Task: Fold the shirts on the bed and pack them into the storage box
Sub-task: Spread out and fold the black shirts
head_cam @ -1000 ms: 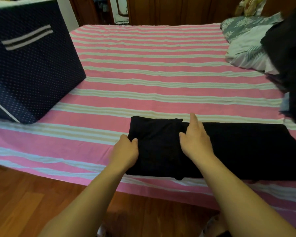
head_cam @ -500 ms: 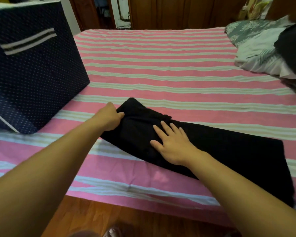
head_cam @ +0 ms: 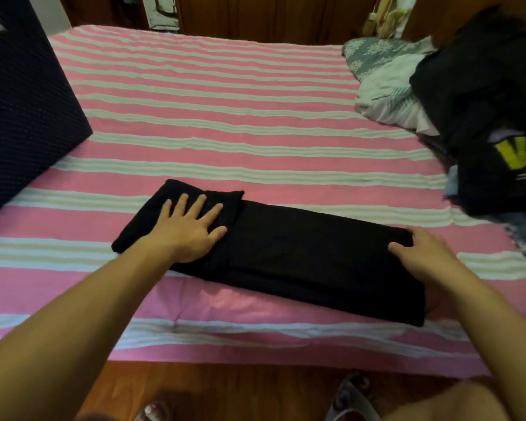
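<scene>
Bed (head_cam: pixel 225 123): striped sheet; storage box (head_cam: pixel 22 110) at far left. Black shirt (head_cam: pixel 301 256) folded into long strip near front edge, long axis left-right, right end angled nearer. Left hand (head_cam: pixel 189 229) fingers spread, pressing flat. Right hand (head_cam: pixel 422 253) fingers curled pinching right end. Risk: lifting shifts layers, fold slumps.

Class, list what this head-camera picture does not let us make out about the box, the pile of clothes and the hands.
- Storage box: its top is cut off by the frame edge, so its contents are unseen.
- Dark clothes pile: cut off at the right edge; count unclear.
- Right hand fingertips: curled over the black shirt edge, hidden.
- Left hand: flat, fully visible.
</scene>
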Motion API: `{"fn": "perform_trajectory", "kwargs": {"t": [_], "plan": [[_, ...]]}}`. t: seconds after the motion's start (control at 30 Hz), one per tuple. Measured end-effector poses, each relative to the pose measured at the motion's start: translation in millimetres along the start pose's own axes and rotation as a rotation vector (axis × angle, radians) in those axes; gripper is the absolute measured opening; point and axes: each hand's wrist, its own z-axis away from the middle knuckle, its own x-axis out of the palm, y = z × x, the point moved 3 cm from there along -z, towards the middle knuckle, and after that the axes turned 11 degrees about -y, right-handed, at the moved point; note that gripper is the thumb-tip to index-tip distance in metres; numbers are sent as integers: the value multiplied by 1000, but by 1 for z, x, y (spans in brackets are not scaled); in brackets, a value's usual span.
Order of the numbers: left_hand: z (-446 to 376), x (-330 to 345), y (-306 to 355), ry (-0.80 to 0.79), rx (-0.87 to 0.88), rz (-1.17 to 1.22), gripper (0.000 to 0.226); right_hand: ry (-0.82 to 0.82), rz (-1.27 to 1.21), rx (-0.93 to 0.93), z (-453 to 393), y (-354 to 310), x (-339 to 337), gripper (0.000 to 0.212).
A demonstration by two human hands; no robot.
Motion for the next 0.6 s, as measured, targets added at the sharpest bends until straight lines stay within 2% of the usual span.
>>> {"fn": "perform_trajectory", "kwargs": {"t": [0.17, 0.27, 0.33, 0.43, 0.5, 0.6], "plan": [[44, 16, 42, 141, -82, 113, 68, -16, -306, 66, 5, 24, -5, 80], [46, 36, 41, 165, -54, -12, 58, -22, -272, 57, 11, 14, 4, 65], [40, 30, 27, 150, -20, -50, 56, -17, -196, 27, 15, 8, 11, 57], [36, 19, 5, 116, -14, -118, 56, -14, -156, 3, 20, 7, 20, 65], [34, 9, -5, 89, -42, -114, 55, 0, -210, 1, 21, 9, 19, 70], [32, 6, 0, -46, -55, -130, 57, -16, -332, 37, 18, 16, 18, 68]]}}
